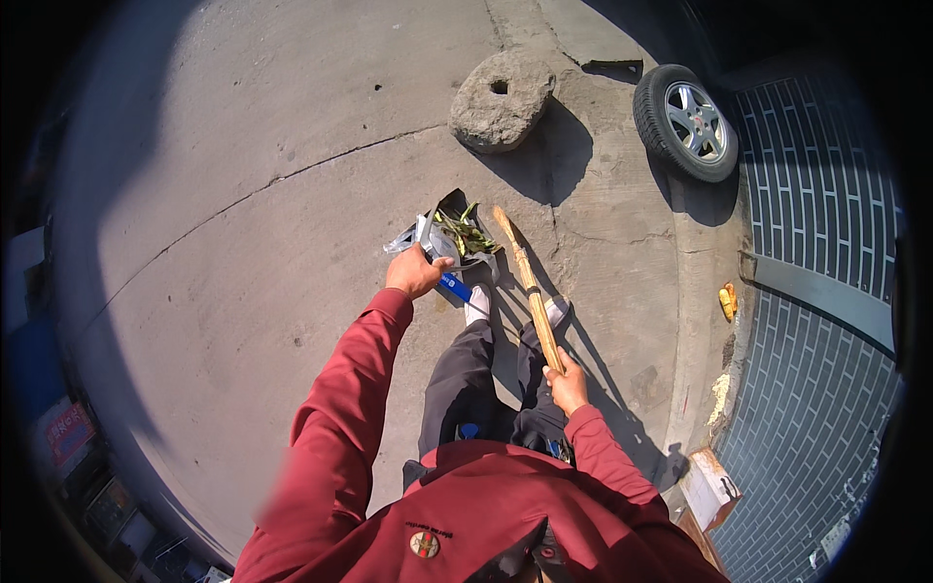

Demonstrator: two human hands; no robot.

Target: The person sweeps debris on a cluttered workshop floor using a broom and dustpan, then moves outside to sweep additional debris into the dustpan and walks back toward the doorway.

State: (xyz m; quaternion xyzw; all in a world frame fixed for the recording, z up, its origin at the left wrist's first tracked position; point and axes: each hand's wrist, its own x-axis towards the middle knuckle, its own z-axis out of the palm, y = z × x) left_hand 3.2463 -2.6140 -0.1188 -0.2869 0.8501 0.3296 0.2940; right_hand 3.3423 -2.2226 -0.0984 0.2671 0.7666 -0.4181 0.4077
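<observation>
My left hand grips the near edge of a dustpan-like container, just in front of my feet. Inside lie green and yellowish plant scraps and crumpled clear plastic. A blue strip bearing writing shows below my thumb. My right hand is closed around one end of a long straw-coloured broom or bound stick. Dark and pale ties wrap it partway along. It slants forward and left, its far end close to the container's right side. Whether that end touches the ground I cannot tell.
A rough round stone with a square hole lies ahead on the concrete ground. A car wheel leans by the grey brick-patterned wall. Yellow corn cobs and a worn block are along its foot.
</observation>
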